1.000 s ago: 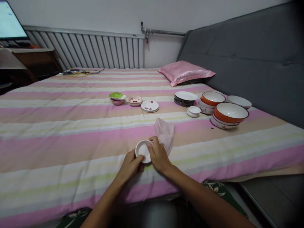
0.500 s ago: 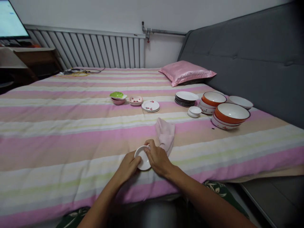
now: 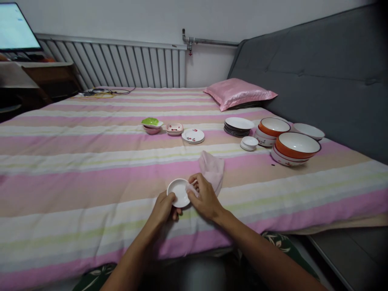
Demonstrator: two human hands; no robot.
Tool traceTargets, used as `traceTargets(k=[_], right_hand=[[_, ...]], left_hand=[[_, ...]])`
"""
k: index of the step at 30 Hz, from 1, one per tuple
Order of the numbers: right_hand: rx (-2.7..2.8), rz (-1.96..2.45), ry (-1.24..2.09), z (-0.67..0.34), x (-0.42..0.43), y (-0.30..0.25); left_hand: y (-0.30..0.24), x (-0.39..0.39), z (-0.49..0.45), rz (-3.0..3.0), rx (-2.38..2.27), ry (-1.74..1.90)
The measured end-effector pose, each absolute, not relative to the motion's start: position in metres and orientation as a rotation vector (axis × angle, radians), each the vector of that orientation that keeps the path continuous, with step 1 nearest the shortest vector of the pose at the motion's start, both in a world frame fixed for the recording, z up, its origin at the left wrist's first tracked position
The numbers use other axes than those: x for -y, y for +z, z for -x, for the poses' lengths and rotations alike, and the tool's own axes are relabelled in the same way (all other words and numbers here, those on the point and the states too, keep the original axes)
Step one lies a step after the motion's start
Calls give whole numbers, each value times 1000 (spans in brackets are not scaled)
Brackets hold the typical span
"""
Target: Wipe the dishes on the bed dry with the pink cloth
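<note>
A small round white dish (image 3: pixel 178 193) is tilted towards me above the near edge of the bed. My left hand (image 3: pixel 165 207) grips its left rim, thumb on the inside and fingers underneath. On the dish's right side, my right hand (image 3: pixel 204 196) pinches a bunched part of a pale pink cloth (image 3: pixel 212 169) against the rim. The rest of that cloth trails beyond my right hand onto the striped bedspread.
Several small white dishes (image 3: pixel 249 142), dark-edged plates (image 3: pixel 239 123) and orange and white bowls (image 3: pixel 297 145) are stacked at right. Further left stand flowered plates (image 3: pixel 193 136), pink square dishes (image 3: pixel 174 128) and a green leaf-shaped dish (image 3: pixel 151 122). A pink pillow (image 3: pixel 241 92) lies behind.
The white dish has moved slightly up and left, and my left hand's fingers now show beneath it. My right hand has opened its pinch a little, showing cloth at the rim.
</note>
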State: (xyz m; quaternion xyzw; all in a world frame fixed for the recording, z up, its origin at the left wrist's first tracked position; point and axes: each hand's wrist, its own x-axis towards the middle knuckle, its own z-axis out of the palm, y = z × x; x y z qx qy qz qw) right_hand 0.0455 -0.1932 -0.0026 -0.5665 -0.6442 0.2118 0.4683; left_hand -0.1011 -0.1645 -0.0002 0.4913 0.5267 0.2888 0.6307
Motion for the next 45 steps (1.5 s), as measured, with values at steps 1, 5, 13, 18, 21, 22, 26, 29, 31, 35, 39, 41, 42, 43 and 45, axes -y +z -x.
traceTargets(k=[1,5,13,18,21,22,26,29,31,35,39,41,42,43,45], right_hand=[[1560,1388,486,-45,192,-3],[1499,1360,399,-43,190,-4],[1438,1351,465,-43,192,-8],[1373,1365,491,-43,191,-11],[1367,1334,460,-44,191,-12],[1385,1323,439,-45,191,-12],[1501,1277,340,-48,192,-10],[1615,1218,285,-52,192,-8],[1688,1187,253,-54,192,-7],[1803,1109,203,-56,192,-7],[1878,1023,218,-57,192,-9],[1888,1011,235,-57,192,-8],[1890,1010,242,-57,192,-7],[1889,1012,248,-57,192,-7],[1880,1026,268,-57,192,-5]], left_hand=[[0,164,101,-1109,-1197,672],[0,164,101,-1066,-1178,711],[-1,165,98,-1050,-1175,802],[-1,166,97,-1198,-1163,778],[-1,167,99,-1356,-1147,734],[-2,167,100,-1395,-1147,722],[-3,168,104,-1503,-1126,666],[3,168,105,-1610,-1061,620],[9,168,106,-1682,-1021,579],[16,167,108,-1771,-1013,472],[15,165,110,-1863,-993,446],[15,165,110,-1886,-985,452],[15,166,110,-1888,-988,452],[16,166,109,-1886,-995,449],[17,167,109,-1878,-1010,443]])
